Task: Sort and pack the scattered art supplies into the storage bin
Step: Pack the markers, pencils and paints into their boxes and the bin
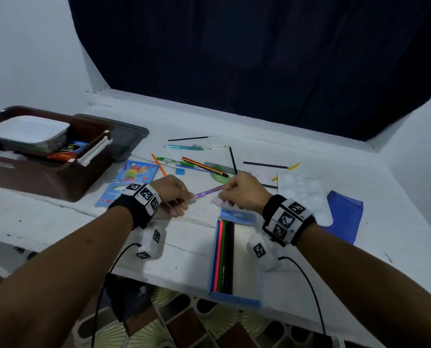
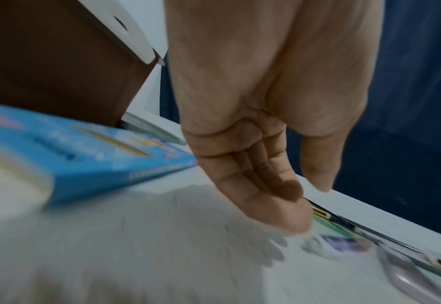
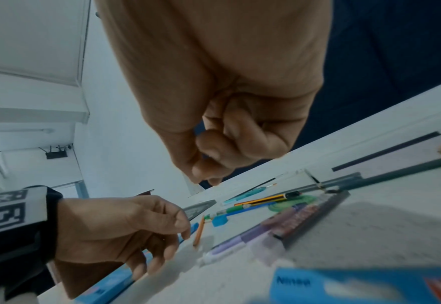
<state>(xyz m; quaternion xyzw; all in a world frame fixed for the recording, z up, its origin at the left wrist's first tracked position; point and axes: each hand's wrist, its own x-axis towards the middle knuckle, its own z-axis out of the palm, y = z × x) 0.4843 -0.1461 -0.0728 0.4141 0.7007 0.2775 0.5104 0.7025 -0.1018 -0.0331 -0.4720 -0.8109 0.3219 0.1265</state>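
White counter (image 1: 196,237) under a dark curtain (image 1: 259,59) carries everything. Over its middle the left hand (image 1: 173,194) hangs with fingers loosely bent, gripping nothing. The right hand (image 1: 244,190) is curled tight near a purple pen (image 1: 209,191); whether it pinches the pen is hidden by the knuckles and blur. Just below lies an open blue pencil box (image 1: 234,259), its near end past the counter edge. Loose pens and pencils (image 1: 196,164) lie beyond, a white palette (image 1: 304,194) to the right. Far left stands the brown storage bin (image 1: 46,172), partly cut off, holding a white tub (image 1: 28,131).
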